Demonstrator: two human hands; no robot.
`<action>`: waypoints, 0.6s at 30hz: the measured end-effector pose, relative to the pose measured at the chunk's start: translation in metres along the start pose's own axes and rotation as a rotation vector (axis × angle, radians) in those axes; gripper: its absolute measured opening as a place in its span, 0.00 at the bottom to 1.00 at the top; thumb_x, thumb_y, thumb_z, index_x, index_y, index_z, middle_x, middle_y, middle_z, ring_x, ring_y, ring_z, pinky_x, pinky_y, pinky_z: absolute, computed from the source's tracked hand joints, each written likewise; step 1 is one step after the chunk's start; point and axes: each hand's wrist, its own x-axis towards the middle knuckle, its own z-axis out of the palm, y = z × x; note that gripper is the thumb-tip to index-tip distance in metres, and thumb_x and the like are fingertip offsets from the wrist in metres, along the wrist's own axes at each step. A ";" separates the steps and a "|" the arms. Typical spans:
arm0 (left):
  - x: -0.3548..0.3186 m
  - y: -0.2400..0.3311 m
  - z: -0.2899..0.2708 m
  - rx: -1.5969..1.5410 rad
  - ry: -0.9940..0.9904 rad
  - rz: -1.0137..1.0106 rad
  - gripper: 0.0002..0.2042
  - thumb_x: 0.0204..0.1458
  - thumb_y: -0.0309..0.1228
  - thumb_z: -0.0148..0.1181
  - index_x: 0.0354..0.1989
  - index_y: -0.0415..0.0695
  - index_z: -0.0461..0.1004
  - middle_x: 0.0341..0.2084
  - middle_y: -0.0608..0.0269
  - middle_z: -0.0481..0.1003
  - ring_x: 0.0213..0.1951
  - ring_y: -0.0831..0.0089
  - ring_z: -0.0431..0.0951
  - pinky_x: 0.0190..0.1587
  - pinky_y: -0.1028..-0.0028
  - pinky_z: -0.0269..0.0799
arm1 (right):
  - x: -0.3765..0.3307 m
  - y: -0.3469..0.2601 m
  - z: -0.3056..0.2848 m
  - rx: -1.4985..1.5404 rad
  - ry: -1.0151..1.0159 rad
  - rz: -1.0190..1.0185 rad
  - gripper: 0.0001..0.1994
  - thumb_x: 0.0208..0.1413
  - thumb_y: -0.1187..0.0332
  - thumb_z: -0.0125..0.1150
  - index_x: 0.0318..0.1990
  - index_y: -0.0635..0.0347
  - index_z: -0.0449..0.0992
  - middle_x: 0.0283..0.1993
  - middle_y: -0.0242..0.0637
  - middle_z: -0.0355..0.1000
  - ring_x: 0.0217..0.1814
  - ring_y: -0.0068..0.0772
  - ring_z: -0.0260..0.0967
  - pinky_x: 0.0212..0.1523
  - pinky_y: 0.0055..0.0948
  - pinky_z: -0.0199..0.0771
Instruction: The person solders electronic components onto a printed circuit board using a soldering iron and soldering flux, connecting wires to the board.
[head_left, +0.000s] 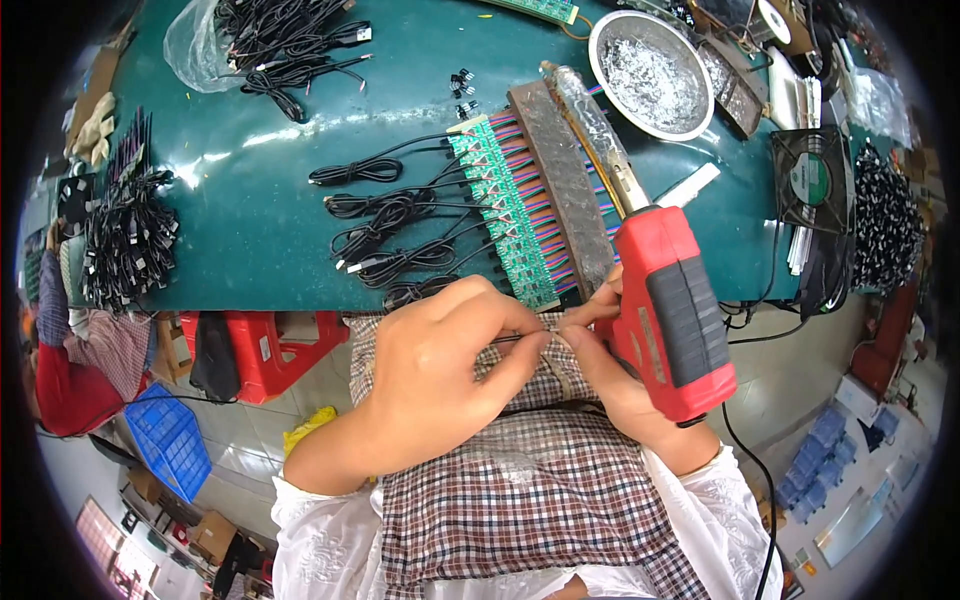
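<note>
Locate the thin black cable (508,339) just below the centre of the frame, above the checked apron (520,490) and off the near edge of the teal bench (250,220). Note its long axis: roughly level across the frame, from the left hand (430,355) toward the right hand (630,395). Left fingers: closed, with thumb and index finger pinching the cable close to its end. Right fingers: thumb and index finger meeting at that same end, nearly touching the left fingertips; handle of the red-and-black soldering gun (670,300) lodged in the same hand. Cannot tell the exact placing of the remaining right fingers, hidden behind the handle.

Read the key relation from this pinch point. Directly above it, find the lower end of the green circuit board panel (500,210), just beyond the fingertips, long axis slanting from upper left to lower right. Both hands near this end: left fingertips directly below, right fingertips slightly to the right. Observe the gun's barrel, directed toward the top of the frame alongside the dark metal bar (562,180); tip well apart from the cable's end. Left of the panel: coiled black cables (385,215). Right: coloured wires (537,207), passing beneath the bar.
</note>
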 end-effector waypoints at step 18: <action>-0.016 -0.010 0.002 -0.039 0.073 0.016 0.05 0.47 0.21 0.71 0.31 0.39 0.80 0.27 0.68 0.73 0.21 0.87 0.60 0.20 0.82 0.50 | 0.006 -0.015 -0.009 0.103 -0.150 0.063 0.25 0.47 0.82 0.70 0.53 0.60 0.66 0.47 0.34 0.69 0.48 0.27 0.71 0.46 0.28 0.73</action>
